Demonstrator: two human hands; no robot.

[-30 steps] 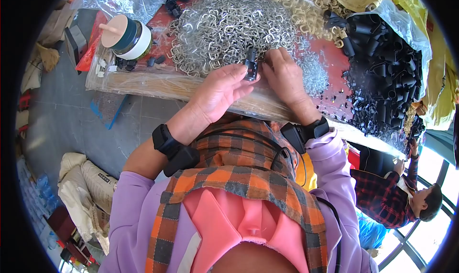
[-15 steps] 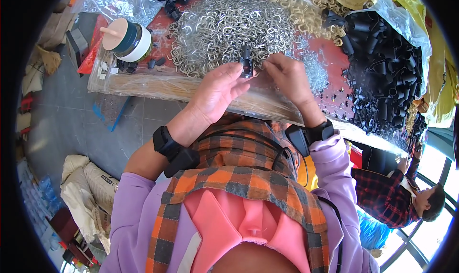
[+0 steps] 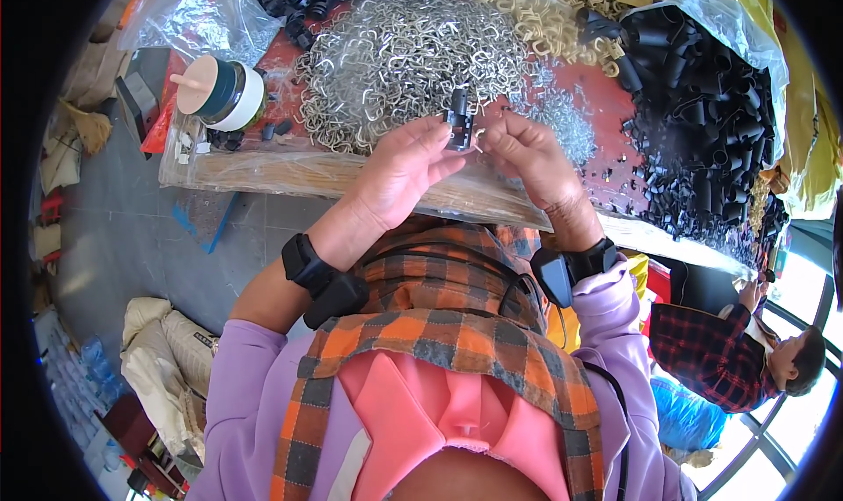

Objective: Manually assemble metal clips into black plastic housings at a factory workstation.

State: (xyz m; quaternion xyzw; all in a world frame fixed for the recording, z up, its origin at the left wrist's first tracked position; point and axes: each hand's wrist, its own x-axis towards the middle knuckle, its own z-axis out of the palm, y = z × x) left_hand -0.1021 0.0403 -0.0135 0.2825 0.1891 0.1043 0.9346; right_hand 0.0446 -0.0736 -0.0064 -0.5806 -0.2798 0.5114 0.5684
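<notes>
My left hand grips a small black plastic fitting between thumb and fingers, holding it upright above the table's front edge. Close to the right of it, my right hand is pinched around a small shiny metal hook, whose tip points at the fitting. Whether the hook touches the fitting is too small to tell. Just beyond my hands lies a heap of bent silvery metal hooks. A smaller pile of fine silvery pieces spreads past my right hand.
Black plastic tubes are heaped on the right, with beige clips at the back. A lidded jar and a clear plastic bag stand left on the red table. Another person works at far right. Sacks lie on the floor.
The right hand has turned, and the metal hook now shows at its fingertips. The black fitting has shifted slightly right and down in the left hand.
</notes>
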